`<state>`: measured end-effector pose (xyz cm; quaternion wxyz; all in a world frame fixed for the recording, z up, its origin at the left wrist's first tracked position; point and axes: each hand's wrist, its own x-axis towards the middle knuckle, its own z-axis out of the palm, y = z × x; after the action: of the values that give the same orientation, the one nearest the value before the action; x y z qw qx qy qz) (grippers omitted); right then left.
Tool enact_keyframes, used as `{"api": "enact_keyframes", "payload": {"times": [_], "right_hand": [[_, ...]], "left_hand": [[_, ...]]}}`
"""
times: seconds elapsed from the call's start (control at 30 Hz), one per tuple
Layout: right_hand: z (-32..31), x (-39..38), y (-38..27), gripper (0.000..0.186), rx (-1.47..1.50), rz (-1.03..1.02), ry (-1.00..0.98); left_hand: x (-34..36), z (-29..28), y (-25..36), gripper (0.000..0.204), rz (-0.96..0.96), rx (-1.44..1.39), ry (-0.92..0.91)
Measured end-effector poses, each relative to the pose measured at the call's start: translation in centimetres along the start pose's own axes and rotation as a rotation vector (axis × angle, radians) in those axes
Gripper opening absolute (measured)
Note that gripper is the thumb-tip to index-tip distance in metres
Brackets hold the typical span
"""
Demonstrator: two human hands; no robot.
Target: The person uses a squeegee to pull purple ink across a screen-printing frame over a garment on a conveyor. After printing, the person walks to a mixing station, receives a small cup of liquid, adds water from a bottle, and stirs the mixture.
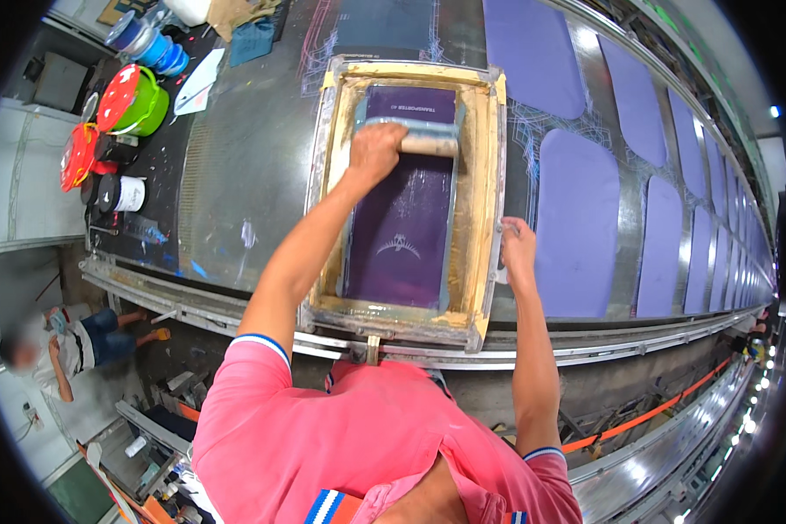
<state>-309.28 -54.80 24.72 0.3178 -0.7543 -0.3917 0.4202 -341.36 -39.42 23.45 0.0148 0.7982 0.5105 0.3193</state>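
While its long axis runs left to right, the wood-handled squeegee (pixel 430 146) lies across the dark purple mesh (pixel 402 205) in the far part of the screen frame (pixel 495 183). Its pale wooden bar lies toward the worker, and a bluish-grey, ink-coated strip shows along the far side; the tilt of the blade cannot be told.

The frame's long axis points away from the worker. The squeegee spans most of the mesh's width, its right end near the taped inner margin. A short stretch of mesh separates it from the far rail; a much longer one reaches back to the near rail.

The left hand (pixel 375 153) grasps the squeegee's left part from above, fingers wrapped over the bar, the forearm slanting up and rightward over the frame's left rail. The right hand (pixel 518 249) is at the right rail with its fingers curled; whether they grip it cannot be told. That forearm rises almost straight.

Right of the frame, rounded lilac panels (pixel 576 223) lie in rows on the dark table (pixel 236 175). Well to the left stands a green bucket (pixel 148 105) with a red lid.
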Motion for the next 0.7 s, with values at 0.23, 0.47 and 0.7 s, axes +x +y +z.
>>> {"api": "enact_keyframes", "payload": {"times": [0.23, 0.47, 0.7], "right_hand": [[-0.3, -1.5, -2.5, 0.021, 0.116, 0.187, -0.047], [-0.2, -1.8, -2.9, 0.020, 0.129, 0.162, -0.044], [-0.6, -1.3, -1.9, 0.022, 0.126, 0.095, -0.058]], "left_hand": [[14.6, 0.2, -5.4, 0.032, -0.106, 0.135, -0.478], [13.2, 1.5, -6.0, 0.022, -0.104, 0.070, -0.337], [-5.9, -3.3, 2.9, 0.024, -0.135, -0.072, -0.251]]}}
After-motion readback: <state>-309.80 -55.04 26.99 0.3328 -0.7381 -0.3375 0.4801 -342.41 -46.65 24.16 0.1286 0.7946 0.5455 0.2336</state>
